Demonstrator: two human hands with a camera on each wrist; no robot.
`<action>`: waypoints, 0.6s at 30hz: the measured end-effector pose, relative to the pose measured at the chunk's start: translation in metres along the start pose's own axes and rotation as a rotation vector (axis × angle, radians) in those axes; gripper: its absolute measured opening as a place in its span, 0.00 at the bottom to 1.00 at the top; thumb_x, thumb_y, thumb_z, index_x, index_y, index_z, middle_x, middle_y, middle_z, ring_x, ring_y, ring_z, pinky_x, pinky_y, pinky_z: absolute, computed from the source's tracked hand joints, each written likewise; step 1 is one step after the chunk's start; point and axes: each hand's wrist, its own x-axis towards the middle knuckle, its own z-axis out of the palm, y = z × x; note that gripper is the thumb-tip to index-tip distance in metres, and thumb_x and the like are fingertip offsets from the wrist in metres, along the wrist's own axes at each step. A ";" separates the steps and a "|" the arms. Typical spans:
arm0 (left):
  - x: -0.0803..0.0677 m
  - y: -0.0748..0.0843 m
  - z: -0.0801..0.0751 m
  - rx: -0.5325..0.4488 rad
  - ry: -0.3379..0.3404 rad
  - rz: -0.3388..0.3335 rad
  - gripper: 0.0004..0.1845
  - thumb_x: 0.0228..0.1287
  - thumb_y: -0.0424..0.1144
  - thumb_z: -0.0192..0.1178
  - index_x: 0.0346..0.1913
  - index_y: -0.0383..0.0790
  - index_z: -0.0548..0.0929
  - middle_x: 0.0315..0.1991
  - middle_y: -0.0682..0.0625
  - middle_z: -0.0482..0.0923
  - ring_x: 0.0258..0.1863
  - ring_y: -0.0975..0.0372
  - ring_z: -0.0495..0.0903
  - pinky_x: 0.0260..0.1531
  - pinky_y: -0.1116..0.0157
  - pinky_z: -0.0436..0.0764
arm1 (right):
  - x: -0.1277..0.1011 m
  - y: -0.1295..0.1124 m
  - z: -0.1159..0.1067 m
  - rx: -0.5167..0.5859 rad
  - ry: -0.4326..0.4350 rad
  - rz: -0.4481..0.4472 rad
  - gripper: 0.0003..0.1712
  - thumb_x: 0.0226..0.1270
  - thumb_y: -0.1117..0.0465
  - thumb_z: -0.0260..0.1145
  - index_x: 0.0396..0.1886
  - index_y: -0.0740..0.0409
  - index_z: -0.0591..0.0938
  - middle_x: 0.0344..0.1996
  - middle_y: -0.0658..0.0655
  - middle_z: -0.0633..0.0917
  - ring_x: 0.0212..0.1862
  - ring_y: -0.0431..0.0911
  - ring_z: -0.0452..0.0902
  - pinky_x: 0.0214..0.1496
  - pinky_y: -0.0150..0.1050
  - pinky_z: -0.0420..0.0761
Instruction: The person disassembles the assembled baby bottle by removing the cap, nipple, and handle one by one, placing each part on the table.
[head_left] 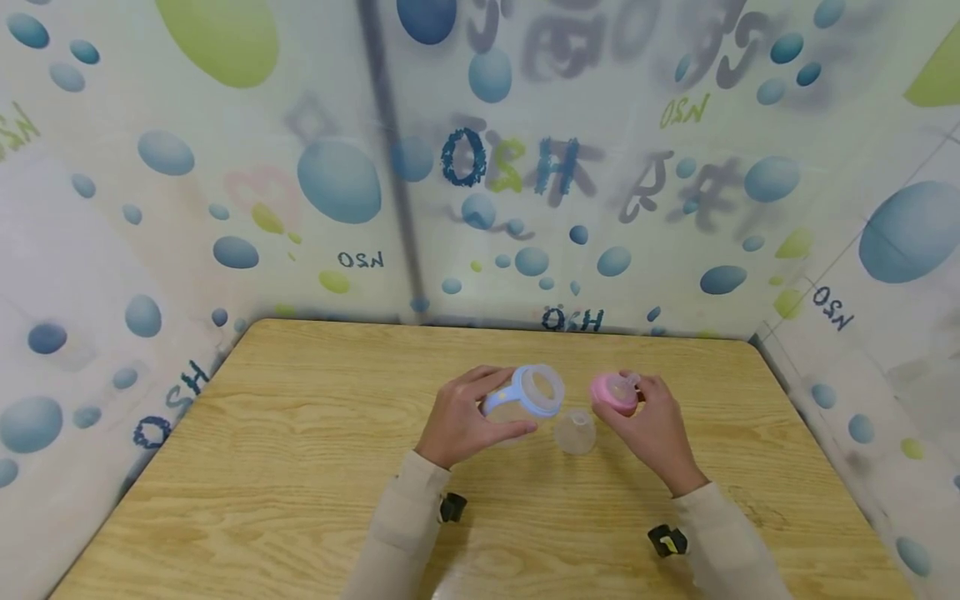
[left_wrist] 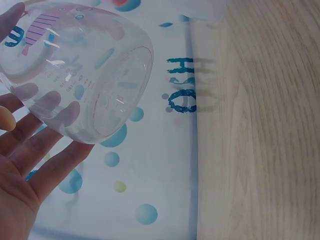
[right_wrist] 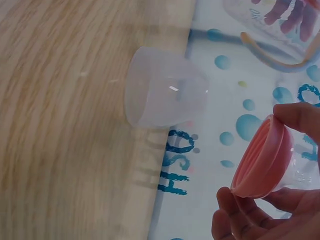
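Gripping the tilted bottle (head_left: 522,398), the left hand (head_left: 465,417) risked dropping it; the right hand (head_left: 654,421) pinched the pink ring (head_left: 611,390) above the bench (head_left: 300,467)

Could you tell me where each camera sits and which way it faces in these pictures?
Head: worn high, looks forward and down at the table; both hands and sleeves show.
Left wrist: beside the left hand, looks at the clear bottle it holds; fingers show.
Right wrist: beside the right hand, looks at the pink ring it pinches and the clear cap.
Both wrist views share the bottle.
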 end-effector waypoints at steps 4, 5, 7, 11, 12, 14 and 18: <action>0.000 0.000 -0.001 0.000 0.001 0.001 0.36 0.42 0.53 0.82 0.57 0.42 0.85 0.49 0.49 0.84 0.37 0.62 0.82 0.30 0.70 0.80 | -0.001 0.008 -0.001 -0.043 -0.020 0.011 0.38 0.62 0.52 0.74 0.63 0.72 0.74 0.52 0.69 0.76 0.50 0.60 0.74 0.53 0.56 0.77; 0.000 0.000 -0.001 -0.001 0.002 0.002 0.36 0.42 0.53 0.82 0.57 0.42 0.85 0.49 0.49 0.84 0.37 0.62 0.82 0.30 0.70 0.80 | -0.002 0.011 -0.001 -0.054 -0.026 0.014 0.38 0.62 0.52 0.74 0.63 0.72 0.74 0.52 0.70 0.76 0.50 0.60 0.74 0.53 0.57 0.77; 0.000 0.001 -0.001 -0.003 0.001 0.001 0.36 0.42 0.53 0.81 0.57 0.42 0.85 0.49 0.49 0.84 0.38 0.62 0.82 0.30 0.70 0.81 | -0.003 0.015 -0.002 -0.076 -0.041 0.023 0.38 0.63 0.52 0.73 0.63 0.73 0.74 0.52 0.71 0.76 0.50 0.61 0.74 0.53 0.58 0.77; 0.001 0.002 -0.001 0.004 0.001 0.000 0.37 0.42 0.53 0.81 0.57 0.42 0.85 0.49 0.49 0.84 0.38 0.62 0.83 0.31 0.69 0.81 | -0.005 0.023 -0.002 -0.123 -0.080 0.050 0.39 0.63 0.50 0.72 0.64 0.73 0.73 0.53 0.73 0.75 0.51 0.63 0.74 0.53 0.59 0.77; 0.001 0.002 -0.002 0.005 0.001 -0.002 0.37 0.42 0.53 0.81 0.57 0.42 0.85 0.49 0.49 0.84 0.38 0.62 0.83 0.31 0.69 0.81 | -0.006 0.024 -0.001 -0.133 -0.087 0.057 0.40 0.63 0.49 0.71 0.64 0.74 0.73 0.53 0.73 0.75 0.51 0.63 0.74 0.52 0.59 0.77; 0.001 0.002 -0.002 0.012 0.002 -0.003 0.37 0.42 0.54 0.81 0.57 0.42 0.85 0.49 0.49 0.84 0.38 0.63 0.83 0.31 0.69 0.81 | -0.006 0.027 -0.001 -0.150 -0.103 0.073 0.41 0.63 0.48 0.71 0.64 0.74 0.72 0.53 0.73 0.75 0.51 0.63 0.74 0.51 0.59 0.77; 0.000 0.003 -0.002 0.015 0.001 -0.006 0.37 0.42 0.54 0.81 0.57 0.42 0.85 0.49 0.49 0.84 0.38 0.63 0.82 0.30 0.69 0.80 | -0.007 0.033 0.001 -0.167 -0.128 0.078 0.41 0.62 0.47 0.72 0.63 0.75 0.73 0.52 0.74 0.76 0.50 0.63 0.75 0.50 0.60 0.77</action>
